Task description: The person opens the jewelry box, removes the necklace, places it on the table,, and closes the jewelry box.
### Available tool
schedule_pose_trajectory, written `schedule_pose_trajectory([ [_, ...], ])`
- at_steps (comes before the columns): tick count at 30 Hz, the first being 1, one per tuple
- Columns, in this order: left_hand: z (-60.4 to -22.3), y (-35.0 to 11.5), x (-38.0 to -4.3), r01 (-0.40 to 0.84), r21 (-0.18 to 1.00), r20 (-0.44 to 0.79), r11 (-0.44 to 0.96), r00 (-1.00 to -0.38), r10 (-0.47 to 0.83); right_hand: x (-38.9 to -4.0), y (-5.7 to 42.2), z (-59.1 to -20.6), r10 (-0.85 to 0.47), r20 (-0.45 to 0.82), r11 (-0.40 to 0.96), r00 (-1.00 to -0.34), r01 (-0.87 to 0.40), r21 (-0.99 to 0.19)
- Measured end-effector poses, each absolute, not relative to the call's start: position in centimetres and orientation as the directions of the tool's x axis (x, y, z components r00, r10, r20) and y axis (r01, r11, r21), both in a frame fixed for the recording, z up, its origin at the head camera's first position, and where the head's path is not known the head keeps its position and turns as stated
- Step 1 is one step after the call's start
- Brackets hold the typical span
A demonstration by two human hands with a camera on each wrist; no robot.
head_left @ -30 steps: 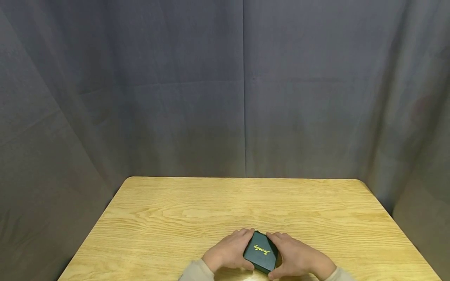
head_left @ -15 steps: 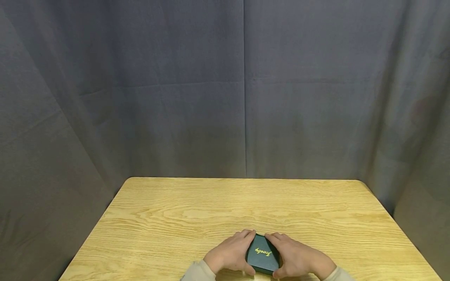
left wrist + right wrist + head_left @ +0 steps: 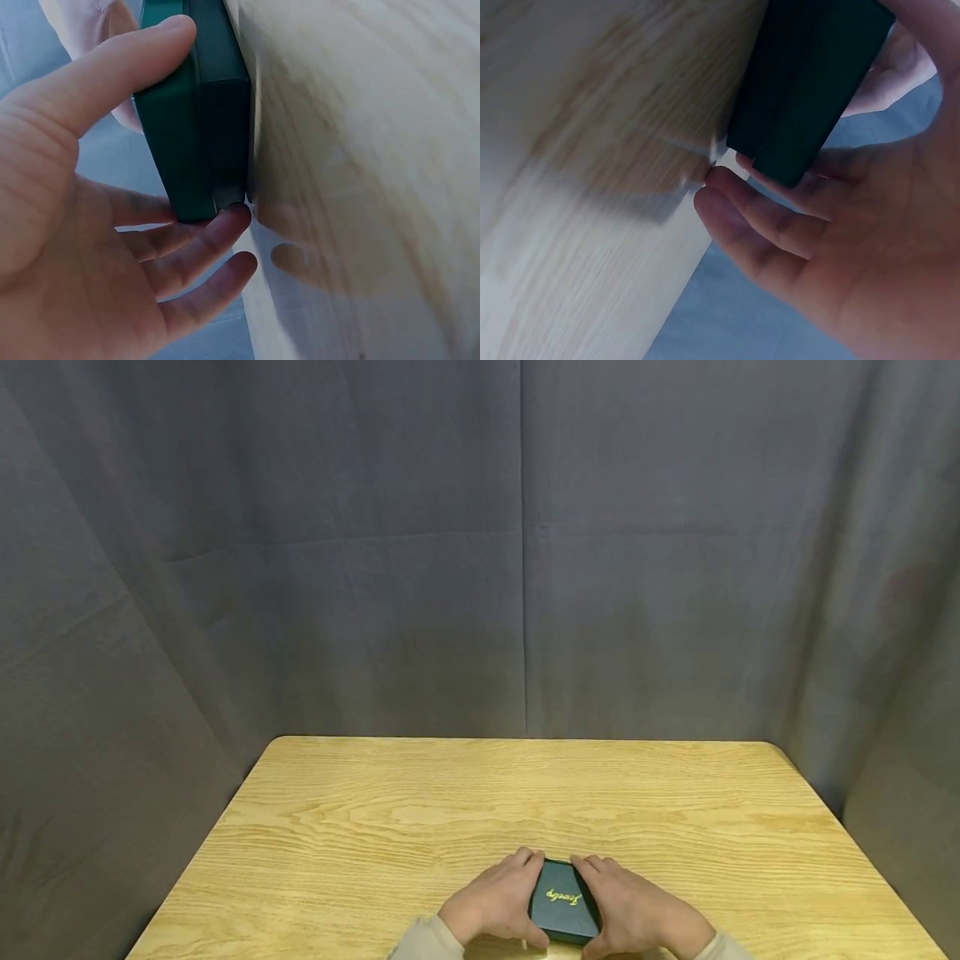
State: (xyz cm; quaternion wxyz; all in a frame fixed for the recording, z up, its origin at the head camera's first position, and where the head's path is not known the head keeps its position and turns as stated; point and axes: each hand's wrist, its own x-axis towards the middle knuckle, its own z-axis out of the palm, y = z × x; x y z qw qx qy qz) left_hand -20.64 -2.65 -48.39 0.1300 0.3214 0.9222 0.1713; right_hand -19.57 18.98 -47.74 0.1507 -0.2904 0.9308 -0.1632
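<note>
A dark green jewelry box [image 3: 562, 914] with yellow "Jewelry" lettering on its lid lies near the front of the table, between both hands. Its lettering appears upside down in the head view. My left hand [image 3: 501, 897] grips the left side, thumb at the near edge and fingers at the far corner. On the opposite side my right hand [image 3: 633, 908] holds it the same way. In the left wrist view, the green lid [image 3: 176, 142] sits over a darker base [image 3: 225, 112] close against the table. The right wrist view shows the box [image 3: 810, 82] from its other end.
The wooden table [image 3: 412, 802] has light grain and rounded far corners. Grey curtains [image 3: 375, 568] hang behind it and along both sides.
The box has turned from a skewed angle to nearly square with the table's front and shifted slightly right. Both hands have kept their hold on it.
</note>
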Motion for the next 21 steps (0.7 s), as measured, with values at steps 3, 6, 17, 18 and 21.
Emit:
schedule_pose_trajectory([
  [3, -48.59, -2.65, -20.62, 0.551, 0.411, -0.112, 0.726, -0.760, 0.640, -19.58, 18.97, -47.72, -0.594, -0.167, 0.776, -0.787, -0.506, -0.377],
  [6, -48.62, -2.71, -20.64, 0.547, 0.421, -0.104, 0.724, -0.763, 0.637, -19.53, 19.09, -47.55, -0.603, -0.143, 0.766, -0.785, -0.519, -0.380],
  [17, -48.06, -3.04, -20.75, 0.572, 0.439, -0.035, 0.693, -0.760, 0.649, -19.78, 19.61, -47.21, -0.617, -0.057, 0.737, -0.785, -0.552, -0.390],
  [18, -48.02, -3.07, -20.75, 0.573, 0.442, -0.033, 0.690, -0.758, 0.651, -19.81, 19.68, -47.21, -0.618, -0.059, 0.737, -0.784, -0.551, -0.391],
  [21, -47.93, -3.17, -20.79, 0.569, 0.457, -0.035, 0.684, -0.756, 0.653, -19.84, 19.86, -47.13, -0.616, -0.065, 0.738, -0.785, -0.546, -0.398],
])
